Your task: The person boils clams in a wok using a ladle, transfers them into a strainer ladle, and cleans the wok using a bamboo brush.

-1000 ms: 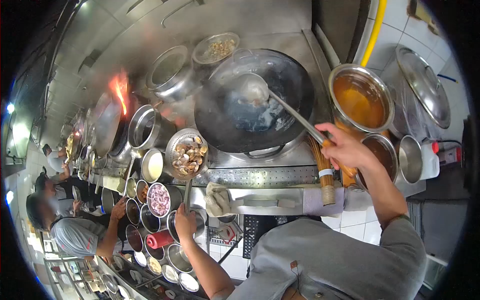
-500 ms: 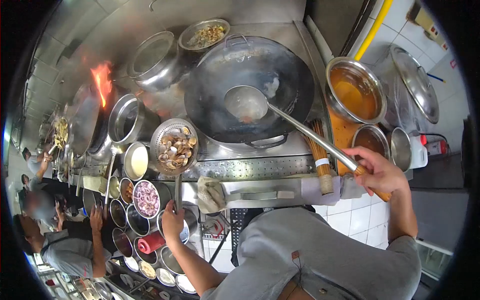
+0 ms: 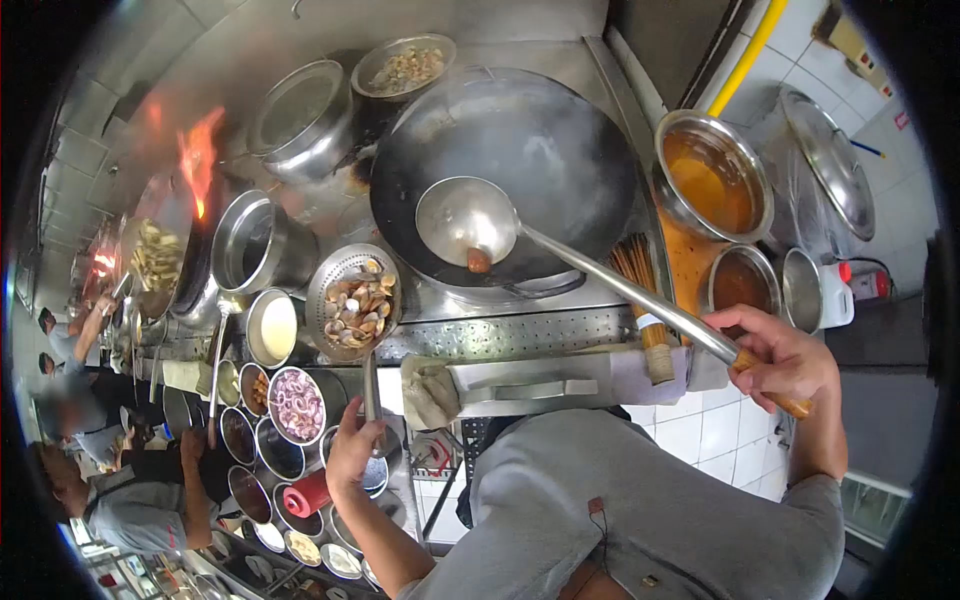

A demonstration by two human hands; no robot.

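My right hand (image 3: 785, 360) is closed around the wooden grip of a long steel ladle (image 3: 640, 295). The ladle's bowl hangs over the near left part of a dark, steaming wok (image 3: 560, 140), with a small reddish-brown lump (image 3: 479, 260) at its lower edge. With my left hand (image 3: 355, 445) I grip the handle of a perforated strainer (image 3: 372, 385). Open clams (image 3: 358, 308) fill the strainer, which is left of the wok.
Behind the wok stand a lidded pot (image 3: 300, 115) and a bowl of food (image 3: 405, 68). A bamboo brush (image 3: 650, 320) and an orange-sauce bowl (image 3: 735, 180) are at right. Flames (image 3: 200, 160) rise at left, near co-workers. Sliced onions (image 3: 297, 403) sit among several ingredient pots.
The ladle has moved left and toward me, and the brown lump now shows clearly in its bowl. The whitish patch in the wok is gone. My left hand has shifted slightly down the strainer handle.
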